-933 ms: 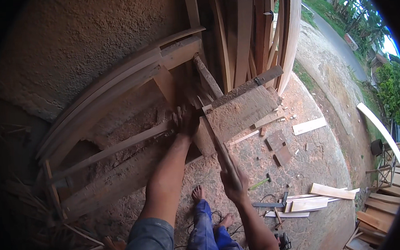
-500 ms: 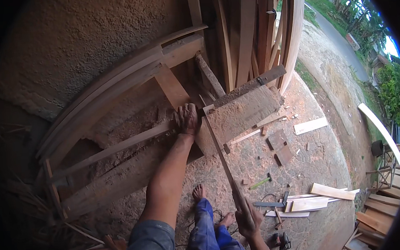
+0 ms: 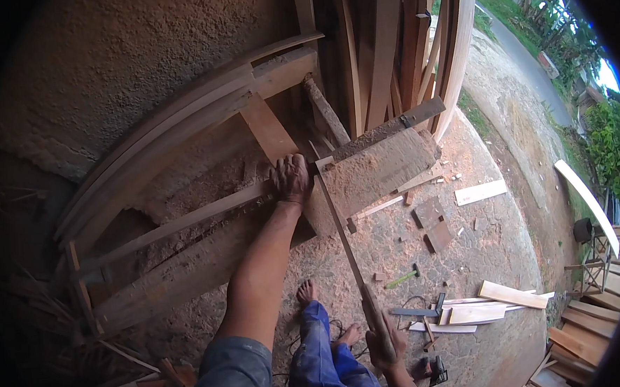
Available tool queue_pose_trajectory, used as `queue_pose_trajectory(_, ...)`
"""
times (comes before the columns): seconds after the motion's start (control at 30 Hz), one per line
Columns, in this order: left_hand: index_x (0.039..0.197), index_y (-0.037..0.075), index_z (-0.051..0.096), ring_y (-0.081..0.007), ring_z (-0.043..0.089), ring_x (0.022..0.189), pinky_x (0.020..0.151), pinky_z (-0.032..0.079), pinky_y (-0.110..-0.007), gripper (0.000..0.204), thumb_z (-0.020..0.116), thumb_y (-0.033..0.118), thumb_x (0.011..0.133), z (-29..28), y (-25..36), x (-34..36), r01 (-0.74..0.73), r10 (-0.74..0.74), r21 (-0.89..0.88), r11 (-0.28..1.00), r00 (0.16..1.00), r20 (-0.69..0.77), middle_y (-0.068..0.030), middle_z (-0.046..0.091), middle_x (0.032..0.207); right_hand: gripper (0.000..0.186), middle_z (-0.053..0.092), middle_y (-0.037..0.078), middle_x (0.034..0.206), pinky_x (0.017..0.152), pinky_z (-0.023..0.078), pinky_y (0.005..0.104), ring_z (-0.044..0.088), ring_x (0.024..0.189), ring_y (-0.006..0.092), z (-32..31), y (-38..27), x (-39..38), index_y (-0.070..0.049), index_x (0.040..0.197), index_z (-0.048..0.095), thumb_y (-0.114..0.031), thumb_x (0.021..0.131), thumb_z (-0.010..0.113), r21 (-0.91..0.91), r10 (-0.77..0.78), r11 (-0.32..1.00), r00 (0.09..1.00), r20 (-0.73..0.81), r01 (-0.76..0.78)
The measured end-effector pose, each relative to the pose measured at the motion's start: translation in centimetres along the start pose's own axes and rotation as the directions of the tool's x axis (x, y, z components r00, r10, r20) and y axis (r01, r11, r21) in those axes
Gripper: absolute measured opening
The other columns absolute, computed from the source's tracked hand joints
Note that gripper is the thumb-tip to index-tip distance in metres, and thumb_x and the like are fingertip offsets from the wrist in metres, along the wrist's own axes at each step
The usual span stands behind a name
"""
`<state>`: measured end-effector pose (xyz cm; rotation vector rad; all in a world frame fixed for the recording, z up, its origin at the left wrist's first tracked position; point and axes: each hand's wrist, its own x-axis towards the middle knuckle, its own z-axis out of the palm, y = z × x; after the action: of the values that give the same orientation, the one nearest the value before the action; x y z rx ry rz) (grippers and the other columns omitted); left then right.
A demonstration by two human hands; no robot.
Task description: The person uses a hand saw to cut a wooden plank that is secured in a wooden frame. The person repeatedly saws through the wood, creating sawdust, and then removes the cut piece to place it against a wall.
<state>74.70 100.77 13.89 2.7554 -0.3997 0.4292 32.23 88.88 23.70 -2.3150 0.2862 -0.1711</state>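
My right hand [image 3: 387, 345] is closed around the handle of a long handsaw at the lower middle. The saw blade [image 3: 345, 237] runs up and away, seen almost on edge, and its far part lies against the wood at the workbench. My left hand [image 3: 292, 178] is wrapped over a narrow wooden strip [image 3: 216, 211] just left of the blade, with the arm reaching straight out. A flat board [image 3: 268, 129] extends under and beyond this hand. On the right, a thick block [image 3: 382, 172] covered in sawdust lies beside the blade.
Long planks [image 3: 380, 64] lean upright at the back. On the concrete floor lie a green-handled hammer [image 3: 401, 280], a pile of pale offcuts [image 3: 479, 315], a brown board piece [image 3: 434, 225] and a pale board [image 3: 481, 192]. My bare feet [image 3: 306, 292] stand below the bench.
My right hand and the saw have shifted slightly, a little nearer to me. My left hand keeps its grip on the strip.
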Motion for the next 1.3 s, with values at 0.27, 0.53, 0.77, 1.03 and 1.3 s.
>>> queue_pose_trajectory(0.27,0.136,0.01,0.053,-0.0468,0.043,0.133,0.111,0.03,-0.064,0.053,0.062,0.038,0.091,0.9,-0.8,-1.7,-0.02,0.015,0.057,0.998,0.997,0.079,-0.0238,0.05,0.141,0.058,0.061,0.021,0.134,0.098,0.051,0.0396,0.063,0.121,0.0342,4.6,-3.9,18.6,-0.009,0.145,0.05,-0.012,0.089,0.068,0.264,-0.162,0.945,0.977,-0.138,0.194)
queue_pose_trajectory(0.53,0.118,0.007,0.059,-0.0396,0.057,0.109,0.097,0.041,-0.059,0.037,0.063,0.029,0.088,1.6,-1.1,-2.1,-0.101,0.117,0.076,0.992,0.966,-0.231,-0.0184,0.062,0.115,0.061,0.056,0.019,0.141,0.095,0.052,0.0396,0.063,0.12,0.0339,5.1,-2.1,13.3,-0.01,0.146,0.048,-0.011,0.088,0.069,0.25,-0.106,0.959,0.986,-0.125,0.135)
queue_pose_trajectory(0.77,0.091,0.012,0.058,-0.0308,0.059,0.094,0.08,0.044,-0.051,0.009,0.056,0.021,0.09,0.2,-0.9,-1.6,-0.051,0.061,0.058,0.997,0.983,-0.174,-0.0094,0.062,0.094,0.061,0.068,0.022,0.12,0.061,0.057,0.0353,0.073,0.076,0.0308,-0.9,0.2,-3.1,-0.001,0.14,0.052,-0.018,0.086,0.074,-0.105,-0.041,0.993,0.997,0.073,0.049)
queue_pose_trajectory(1.03,0.096,0.011,0.059,-0.0322,0.059,0.1,0.087,0.044,-0.053,0.019,0.059,0.029,0.089,2.2,-1.8,-1.8,-0.163,0.324,0.343,0.925,0.81,-0.488,-0.0101,0.062,0.103,0.056,0.064,0.023,0.123,0.086,0.054,0.0388,0.067,0.106,0.0373,5.0,-4.2,17.9,-0.006,0.141,0.052,-0.013,0.088,0.069,0.314,-0.036,0.947,0.995,-0.089,0.063)
queue_pose_trajectory(1.3,0.095,0.013,0.056,-0.0292,0.058,0.094,0.078,0.043,-0.05,0.012,0.057,0.023,0.089,1.7,-1.2,-1.3,-0.024,0.046,0.093,0.995,0.969,-0.242,-0.0069,0.06,0.094,0.053,0.071,0.02,0.11,0.058,0.056,0.0373,0.073,0.073,0.0295,0.3,0.5,-2.2,-0.001,0.137,0.056,-0.02,0.089,0.07,-0.047,-0.11,0.993,0.993,-0.03,0.108)
